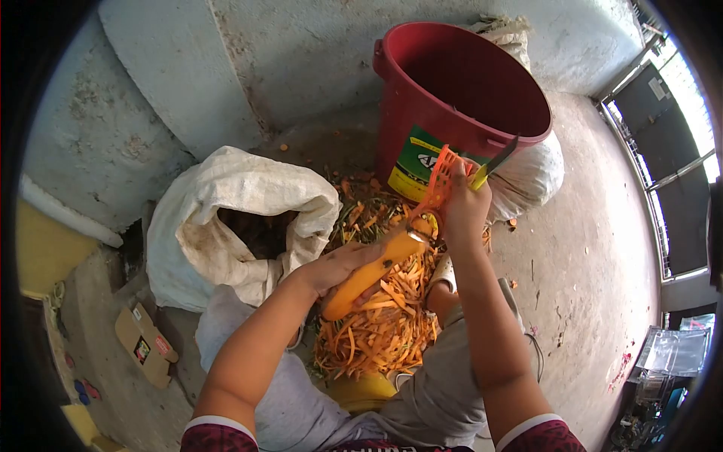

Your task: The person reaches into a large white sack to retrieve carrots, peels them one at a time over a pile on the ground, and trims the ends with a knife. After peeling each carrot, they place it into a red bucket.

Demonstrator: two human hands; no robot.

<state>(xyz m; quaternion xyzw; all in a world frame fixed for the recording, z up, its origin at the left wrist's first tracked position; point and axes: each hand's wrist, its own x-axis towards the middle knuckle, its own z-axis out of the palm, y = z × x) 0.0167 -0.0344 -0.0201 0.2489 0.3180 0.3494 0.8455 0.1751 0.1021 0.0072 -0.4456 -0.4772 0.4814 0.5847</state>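
Observation:
My left hand (337, 270) is wrapped round a thick, peeled-looking carrot (360, 285) with a dark spot, tilted up to the right. My right hand (468, 209) is closed on an orange peeler (435, 184) with a holed plastic body. The peeler's shiny metal end lies against the carrot's upper tip. A knife (498, 160) with a yellow handle and dark blade is also in my right hand, its blade pointing up and right. Below both hands, orange peels (376, 335) lie heaped between my legs.
An open white woven sack (177, 226) with dark contents stands at left. A big red tub (392, 98) is ahead, with a filled white sack (538, 177) behind it. Cardboard (143, 346) lies at lower left. Clear plastic containers (674, 350) are at far right.

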